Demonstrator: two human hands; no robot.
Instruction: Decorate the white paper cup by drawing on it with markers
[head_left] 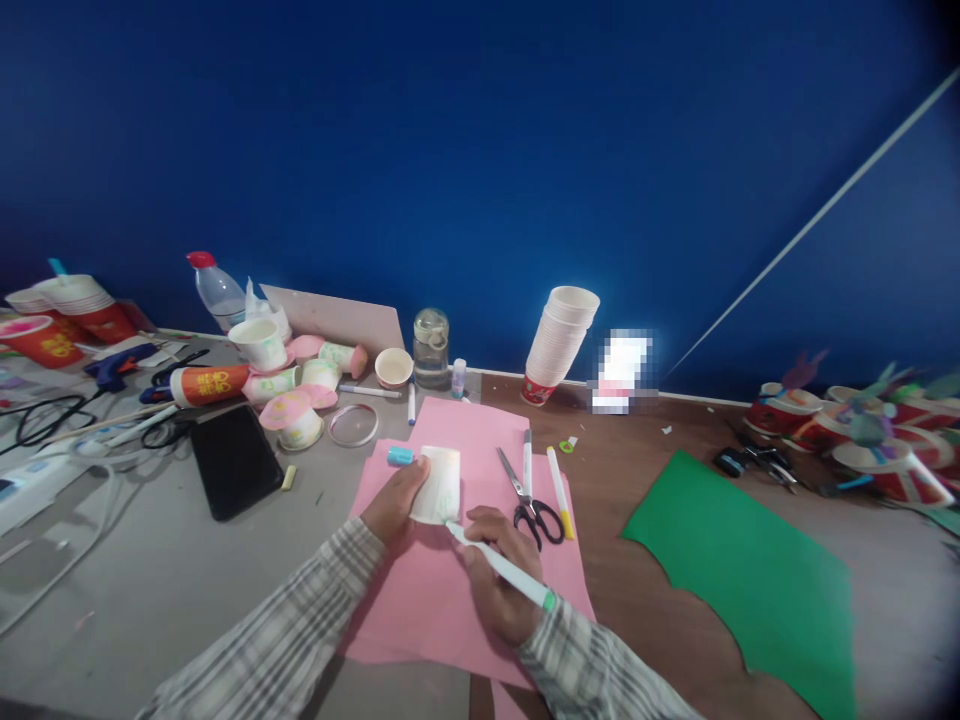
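Note:
My left hand is closed round the side of a white paper cup, which lies tipped over above pink paper. Faint green marks show on the cup near its lower edge. In my right hand is a white marker with a green end, its tip touching the cup or very close to it. Left of the cup rests a blue cap. Black-handled scissors, a white pen and a yellow-ended marker lie on the pink paper to the right.
A tall stack of paper cups and a glass jar stand by the blue wall. Pink-trimmed cups and a black phone are on the left. Green paper lies right, before red decorated cups.

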